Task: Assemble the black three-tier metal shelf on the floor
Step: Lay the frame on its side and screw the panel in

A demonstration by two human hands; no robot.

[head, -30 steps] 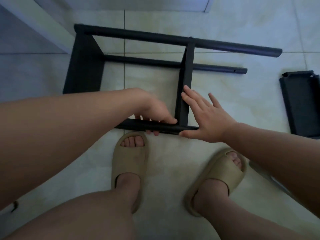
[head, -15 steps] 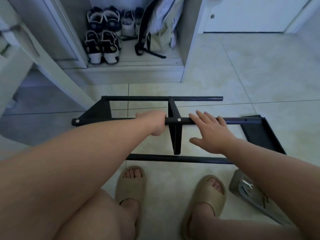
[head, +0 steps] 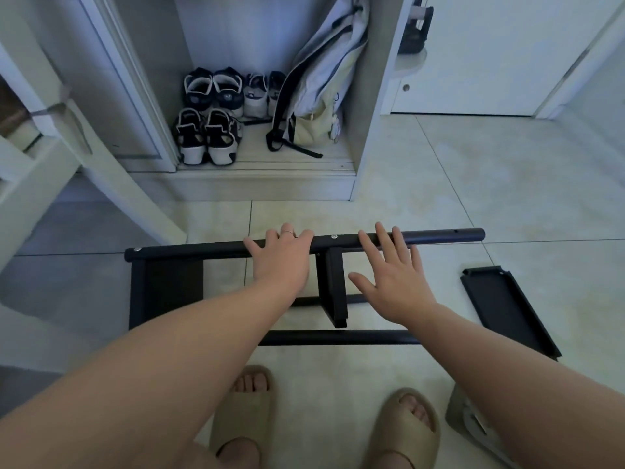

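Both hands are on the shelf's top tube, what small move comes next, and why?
Probably steady the top tube with the left hand and reach the right hand to the loose panel on the floor: the tube's right end has an empty hole and no panel.

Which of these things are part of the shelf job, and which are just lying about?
Job: black shelf frame, loose black panel, left hand, right hand.
Lying about: sneakers, backpack.
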